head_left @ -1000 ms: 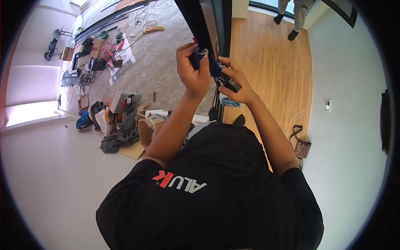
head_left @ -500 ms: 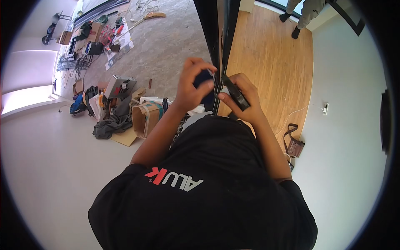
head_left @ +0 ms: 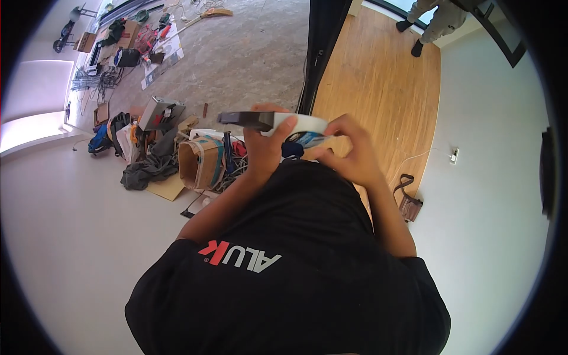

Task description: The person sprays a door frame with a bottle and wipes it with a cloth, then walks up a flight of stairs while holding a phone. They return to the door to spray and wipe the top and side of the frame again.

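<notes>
A wide roll of tape (head_left: 300,123) is held up in front of my torso, its band white on the right and blue print showing on its inner side. A dark, flat-sided section (head_left: 245,120) sticks out to the left of the white part. My left hand (head_left: 266,142) is closed on the roll, thumb pressed over the white band and fingers behind. At the other end, my right hand (head_left: 354,151) has its fingertips on the roll's right edge, thumb lower down. Dark blue cloth (head_left: 292,150) shows just below the roll.
A black upright frame (head_left: 319,53) divides tiled floor from wooden floor. Left of me lie an opened cardboard box (head_left: 198,163), a grey garment (head_left: 151,165), bags (head_left: 112,137) and a metal case (head_left: 161,113). A person's legs (head_left: 435,23) stand at upper right, a brown bag (head_left: 411,208) lower right.
The dark piece that was in my right hand now points left from my left hand. The white band has turned into view, with both hands on the roll. My view has shifted slightly.
</notes>
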`<control>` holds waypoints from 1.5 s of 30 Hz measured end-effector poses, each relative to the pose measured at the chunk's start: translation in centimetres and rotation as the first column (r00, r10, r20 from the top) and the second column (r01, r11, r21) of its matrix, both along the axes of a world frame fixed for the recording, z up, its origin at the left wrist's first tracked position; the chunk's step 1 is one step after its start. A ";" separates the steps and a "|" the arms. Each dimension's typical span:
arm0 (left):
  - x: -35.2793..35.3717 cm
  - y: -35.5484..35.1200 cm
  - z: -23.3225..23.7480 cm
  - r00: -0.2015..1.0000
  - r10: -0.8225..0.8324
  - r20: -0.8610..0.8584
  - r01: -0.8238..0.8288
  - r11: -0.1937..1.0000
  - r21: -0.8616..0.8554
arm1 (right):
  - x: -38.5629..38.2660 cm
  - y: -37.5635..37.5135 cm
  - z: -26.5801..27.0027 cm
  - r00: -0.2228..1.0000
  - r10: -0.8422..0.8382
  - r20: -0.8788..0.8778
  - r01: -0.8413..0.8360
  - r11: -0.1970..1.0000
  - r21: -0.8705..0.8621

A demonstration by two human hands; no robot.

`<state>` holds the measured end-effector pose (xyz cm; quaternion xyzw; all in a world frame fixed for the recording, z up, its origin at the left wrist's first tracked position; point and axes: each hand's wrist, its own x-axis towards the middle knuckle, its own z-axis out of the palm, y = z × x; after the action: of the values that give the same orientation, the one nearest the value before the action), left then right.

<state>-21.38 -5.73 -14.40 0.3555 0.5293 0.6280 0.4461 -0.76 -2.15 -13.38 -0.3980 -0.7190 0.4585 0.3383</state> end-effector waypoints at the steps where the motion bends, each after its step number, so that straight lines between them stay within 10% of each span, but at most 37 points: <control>1: 0.4 0.1 0.3 0.991 0.069 0.114 -0.065 0.997 -0.036 | -1.5 -0.6 -0.2 0.997 0.007 0.072 -0.011 0.999 0.053; 6: 1.2 0.9 2.4 0.890 0.211 0.405 -0.140 0.970 -0.198 | -5.0 -0.7 -1.9 0.999 -0.020 -0.033 0.018 0.997 -0.069; 9: 0.6 1.1 1.8 0.968 0.110 0.227 -0.068 0.980 -0.185 | -3.9 -0.7 0.2 0.979 0.034 -0.199 -0.077 0.974 -0.213; 12: -2.4 1.7 1.4 0.849 -0.008 -0.529 0.009 1.000 -0.001 | -1.8 0.1 2.4 0.960 -0.009 -0.279 -0.034 0.988 -0.151; 17: -5.4 5.2 1.2 0.828 -0.209 -0.520 0.315 0.941 0.124 | -0.5 5.0 2.7 0.975 -0.094 -0.200 0.136 0.969 0.208; 20: -4.9 8.4 0.7 0.817 -0.263 -0.512 0.396 0.903 0.168 | -3.6 6.5 2.8 0.888 -0.340 -0.310 0.305 0.939 -0.157; 39: -1.9 12.1 -2.7 0.895 -0.417 -0.158 0.445 0.859 0.254 | -8.1 7.4 4.0 0.652 -0.529 -0.543 0.634 0.773 0.009; 42: -2.3 11.7 -3.5 0.867 -0.451 -0.211 0.469 0.882 0.044 | -7.9 7.9 6.1 0.664 -0.501 -0.555 0.630 0.775 0.055; 45: -2.1 12.2 -3.7 0.878 -0.449 -0.168 0.477 0.850 0.223 | -7.7 7.9 1.9 0.687 -0.494 -0.534 0.625 0.776 0.086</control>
<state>-23.47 6.46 -18.12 0.5616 0.3654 0.5448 0.5043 -8.48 5.80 -11.44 -0.4241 -0.5071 0.3171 0.6800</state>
